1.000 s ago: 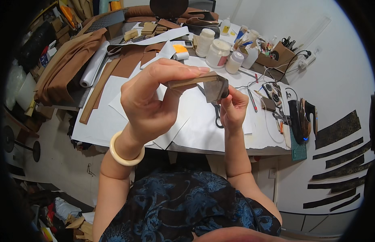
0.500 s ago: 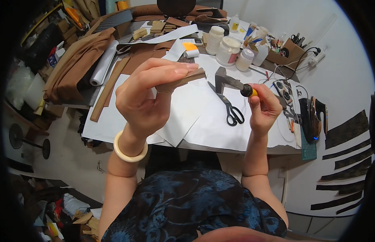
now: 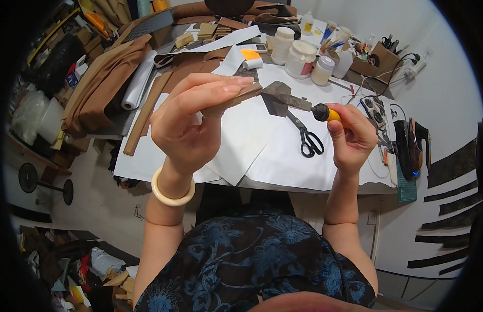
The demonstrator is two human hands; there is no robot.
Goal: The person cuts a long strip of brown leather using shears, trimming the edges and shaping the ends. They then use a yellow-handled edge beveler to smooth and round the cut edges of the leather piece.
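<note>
Your left hand [image 3: 187, 117] has its fingers clamped on a flat brown piece [image 3: 230, 102], raised over the table [image 3: 283, 185] behind its front edge. Just at the piece's end is the broad metal head of a yellow-and-black-handled tool [image 3: 296, 102]; contact is unclear. Scissors [image 3: 311, 142] lie beyond the front edge. Your right hand [image 3: 353, 138] has its fingers closed on the handle. The work looks under way, not finished; how much edge is done or left, I cannot tell.

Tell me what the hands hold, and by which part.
Left hand: a flat brown piece, fingers over its top edge. Right hand: a metal-headed tool, by its yellow handle.
</note>
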